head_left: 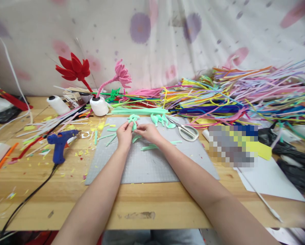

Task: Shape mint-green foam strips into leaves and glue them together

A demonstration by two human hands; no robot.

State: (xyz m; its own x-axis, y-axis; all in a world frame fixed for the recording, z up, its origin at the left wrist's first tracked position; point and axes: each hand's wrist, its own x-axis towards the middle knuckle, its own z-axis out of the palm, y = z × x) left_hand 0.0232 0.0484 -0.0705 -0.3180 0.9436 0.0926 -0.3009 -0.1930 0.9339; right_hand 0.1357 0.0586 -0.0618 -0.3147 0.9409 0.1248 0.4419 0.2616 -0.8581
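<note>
Over the grey cutting mat (147, 170), both hands meet at a mint-green piece bent from pipe cleaners (133, 119). My left hand (124, 133) is closed on it, thumb and fingers pinched at its lower end. My right hand (149, 132) pinches at the same piece from the right; its fingertips partly hide the contact. Just below the fingers lies a small green leaf shape (136, 139). Cut green strips (152, 147) rest on the mat under my right wrist. More curled green pieces (159, 119) lie at the mat's back edge, beside scissors (187, 132) with white handles.
A blue glue gun (59, 144) stands on the left with its black cord trailing forward. Red (74, 68) and pink (122, 75) fuzzy flowers rise behind, near a white spool (99, 107). Heaped coloured pipe cleaners (219, 92) line the back right. A white cable (262, 197) crosses paper at right.
</note>
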